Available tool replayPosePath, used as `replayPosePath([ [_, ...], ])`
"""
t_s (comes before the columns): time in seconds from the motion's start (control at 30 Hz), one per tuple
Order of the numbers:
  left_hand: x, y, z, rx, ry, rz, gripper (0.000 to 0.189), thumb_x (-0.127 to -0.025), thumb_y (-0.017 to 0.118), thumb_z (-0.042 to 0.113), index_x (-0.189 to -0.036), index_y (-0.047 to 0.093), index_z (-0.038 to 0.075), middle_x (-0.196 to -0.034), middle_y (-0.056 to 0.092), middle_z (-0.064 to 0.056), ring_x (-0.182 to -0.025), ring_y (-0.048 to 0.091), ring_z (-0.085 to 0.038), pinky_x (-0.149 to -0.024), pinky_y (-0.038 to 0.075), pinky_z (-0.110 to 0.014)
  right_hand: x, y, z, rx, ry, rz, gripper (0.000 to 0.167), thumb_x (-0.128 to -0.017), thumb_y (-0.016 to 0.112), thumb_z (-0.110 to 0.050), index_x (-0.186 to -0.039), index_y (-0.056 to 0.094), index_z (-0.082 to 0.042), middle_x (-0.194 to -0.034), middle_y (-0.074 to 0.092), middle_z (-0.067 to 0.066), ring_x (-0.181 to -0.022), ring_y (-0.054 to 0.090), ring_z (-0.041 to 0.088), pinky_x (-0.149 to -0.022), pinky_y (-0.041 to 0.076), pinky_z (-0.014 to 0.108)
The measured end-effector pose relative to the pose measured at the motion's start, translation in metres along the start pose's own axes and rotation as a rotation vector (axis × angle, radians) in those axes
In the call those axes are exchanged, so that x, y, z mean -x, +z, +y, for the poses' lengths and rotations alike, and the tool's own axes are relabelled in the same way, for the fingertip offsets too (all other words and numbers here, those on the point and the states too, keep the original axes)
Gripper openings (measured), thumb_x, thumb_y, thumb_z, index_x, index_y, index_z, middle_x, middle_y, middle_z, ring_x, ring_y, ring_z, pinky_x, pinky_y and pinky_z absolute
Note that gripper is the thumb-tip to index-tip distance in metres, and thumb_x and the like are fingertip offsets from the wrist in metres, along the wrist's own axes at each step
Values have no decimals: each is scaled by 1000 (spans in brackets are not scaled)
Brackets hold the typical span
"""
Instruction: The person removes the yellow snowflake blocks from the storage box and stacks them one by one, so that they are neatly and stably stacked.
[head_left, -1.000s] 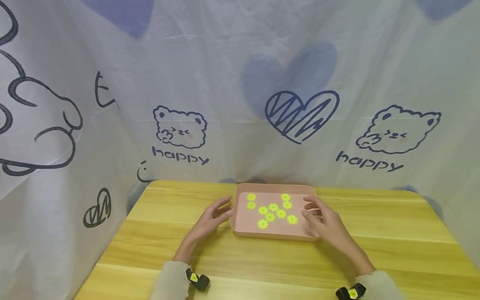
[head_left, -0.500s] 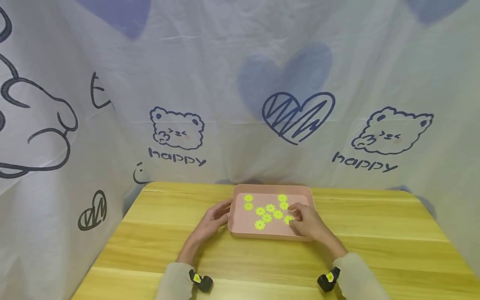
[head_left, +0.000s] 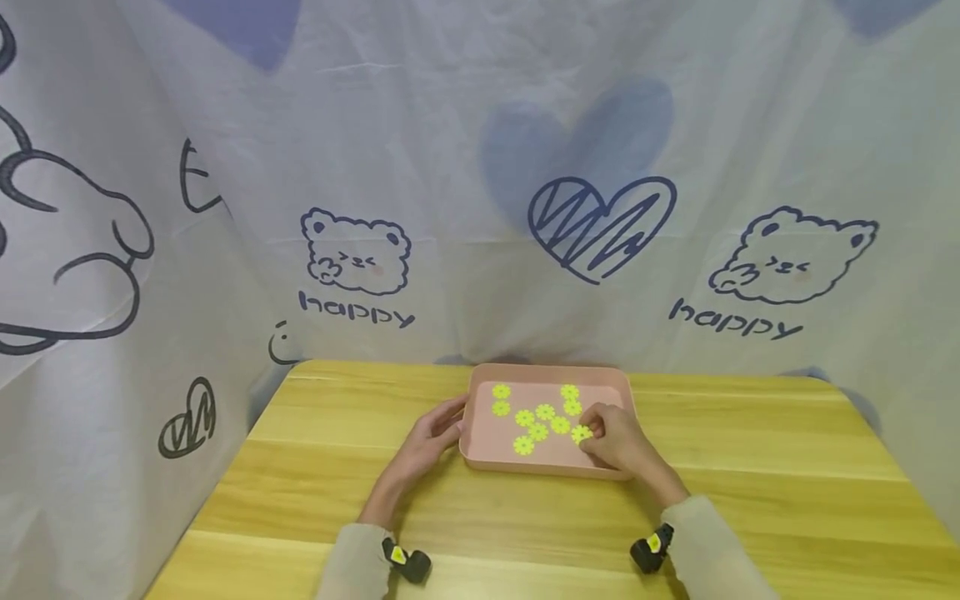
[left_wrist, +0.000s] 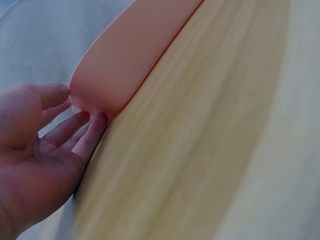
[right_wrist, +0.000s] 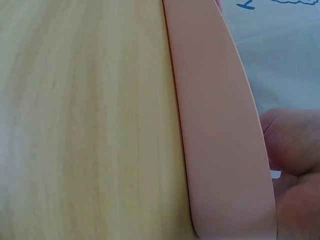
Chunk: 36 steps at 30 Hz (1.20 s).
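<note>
A shallow pink tray (head_left: 540,473) stands on the table with several small yellow flower-shaped pieces (head_left: 545,412) lying flat in it. My right hand (head_left: 622,439) reaches over the tray's right side, its thumb and index finger pinching a yellow flower piece (head_left: 581,434) close over the tray floor. In the right wrist view the tray's wall (right_wrist: 220,125) hides those fingertips, leaving part of the hand (right_wrist: 295,165) behind the rim. At the left end, my left hand (head_left: 423,442) rests its fingertips against the tray's outer wall. The left wrist view shows these fingers (left_wrist: 95,135) loosely bent, touching the corner.
The wooden table (head_left: 487,525) spreads to the front and both sides of the tray. A white curtain (head_left: 450,167) with printed bears and hearts hangs right behind the table's far edge. Each wrist wears a small black camera (head_left: 406,562).
My right hand has moved left from the tray's right rim to over the inside, and its thumb and index finger have closed on a yellow flower piece. My left fingertips have come against the tray.
</note>
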<state>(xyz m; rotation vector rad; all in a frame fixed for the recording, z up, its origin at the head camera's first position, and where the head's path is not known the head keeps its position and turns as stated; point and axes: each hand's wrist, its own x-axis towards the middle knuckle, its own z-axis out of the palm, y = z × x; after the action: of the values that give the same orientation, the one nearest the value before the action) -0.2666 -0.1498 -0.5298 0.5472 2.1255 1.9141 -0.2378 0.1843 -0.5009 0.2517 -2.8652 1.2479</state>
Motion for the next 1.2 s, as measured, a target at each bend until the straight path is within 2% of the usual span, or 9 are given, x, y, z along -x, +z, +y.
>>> replayPosePath([
  [0.17,0,-1,-2,1,12,-3,51,-108,49,2,-157,36,-2,-162,35,-21,-147,38,-37,-114,42,-41,-1,1,-2,0,3,-24,25,-83,70,9,-106,62,0,-79,52,6,-70,48,18,-63,42,29],
  [0.33,3,-3,-4,-11,3,2,50,-108,49,3,-157,36,-1,-161,36,-21,-146,39,-36,-113,43,-39,0,0,-1,-18,-11,-47,22,-91,61,7,-110,62,-3,-88,58,8,-72,54,18,-62,47,28],
  [0.57,0,-2,-4,13,19,-1,50,-108,50,6,-157,37,0,-161,36,-21,-146,39,-36,-112,44,-38,6,-11,-4,-225,56,-42,22,-98,55,7,-117,59,-3,-99,60,17,-64,65,21,-50,56,29],
  [0.7,-1,1,-3,14,2,4,50,-108,51,4,-157,38,1,-161,37,-19,-147,39,-35,-114,42,-38,15,-14,-4,-274,73,-9,25,-98,57,8,-121,58,-2,-99,59,17,-66,65,22,-53,58,30],
  [0.97,2,-3,-3,-3,-12,-6,58,-105,56,2,-158,35,2,-163,34,-19,-148,35,-37,-118,35,-41,24,-9,-6,-302,15,84,25,-96,61,7,-119,60,-3,-94,65,14,-72,67,26,-62,62,29],
  [1.2,1,-3,-4,9,-5,-20,58,-105,55,2,-159,33,1,-163,34,-20,-147,37,-37,-118,36,-40,40,-10,-8,-462,-97,101,21,-101,53,8,-120,62,4,-91,62,22,-71,73,29,-64,64,34],
])
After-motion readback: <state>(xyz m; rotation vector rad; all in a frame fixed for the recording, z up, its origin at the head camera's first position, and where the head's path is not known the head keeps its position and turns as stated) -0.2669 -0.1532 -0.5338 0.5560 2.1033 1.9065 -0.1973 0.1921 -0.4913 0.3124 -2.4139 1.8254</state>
